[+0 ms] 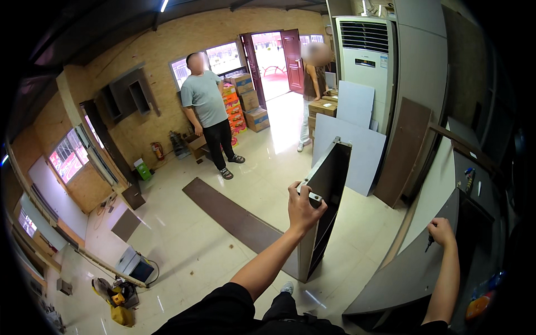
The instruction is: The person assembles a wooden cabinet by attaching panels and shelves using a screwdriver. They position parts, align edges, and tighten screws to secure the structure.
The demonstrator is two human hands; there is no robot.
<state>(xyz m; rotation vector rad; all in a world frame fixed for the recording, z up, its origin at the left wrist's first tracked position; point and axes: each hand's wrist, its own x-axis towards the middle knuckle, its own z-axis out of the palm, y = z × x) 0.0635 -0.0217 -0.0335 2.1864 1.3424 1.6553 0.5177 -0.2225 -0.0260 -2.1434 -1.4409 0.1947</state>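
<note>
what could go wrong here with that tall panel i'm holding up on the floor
1. The tall grey open-sided cabinet piece stands on its narrow end, steadied only by the left hand gripping its upper edge; if the grip slips, it may topple onto the glossy tiled floor.
2. The right hand is busy with a small dark tool on the grey board, so it probably cannot catch it.
3. The long brown board lying beside it is a trip hazard.

Left hand (303,206) grips the top corner of an upright dark cabinet panel (326,190) standing on the tiled floor (184,234); right hand (441,231) holds a small dark tool (430,241) against a grey board (402,273). Two people stand near the open red door (292,53), beside stacked cardboard boxes (248,103). A long brown plank (234,215) lies flat on the floor.
</note>
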